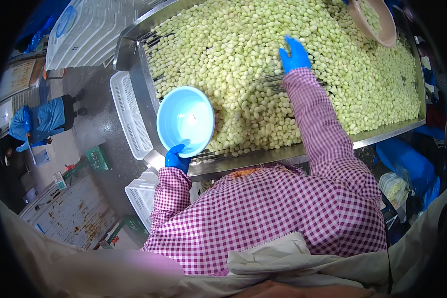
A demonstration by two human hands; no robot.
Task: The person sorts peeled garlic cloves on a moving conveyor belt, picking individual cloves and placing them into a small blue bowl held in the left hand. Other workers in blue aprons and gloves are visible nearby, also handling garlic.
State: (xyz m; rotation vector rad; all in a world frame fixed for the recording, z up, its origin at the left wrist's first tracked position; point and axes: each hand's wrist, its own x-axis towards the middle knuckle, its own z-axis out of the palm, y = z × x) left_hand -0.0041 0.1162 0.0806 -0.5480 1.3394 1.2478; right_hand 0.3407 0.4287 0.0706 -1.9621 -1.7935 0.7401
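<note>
1. The metal-walled bench (143, 84) is the largest thing, spreading beyond and between both hands, with dark slats (273, 82) showing just left of the right hand.
2. Pale green oval fruit (243, 59) covers most of it, lying around and beyond the right hand and just right of the bowl in the left.
3. A pink-and-white checked smock (263, 213) fills the space nearer than the hands, its sleeves running to both wrists.
4. Stacked white crates (92, 35) stand beyond and left of the left hand; one carries a small dark mark, too small to read.
5. A tan bowl (390, 37) with fruit inside is beyond and right of the right hand, cut off by the view.
6. The light blue bowl (187, 119), plain-sided, is just beyond the left hand (178, 159), whose gloved fingers are closed on its near rim.
7. The right hand (295, 55), gloved in blue, has its fingers spread over the fruit; whether it has hold of any, I cannot tell.
8. A green box (98, 158), well left of the left hand, bears pale printing too blurred to read.
</note>
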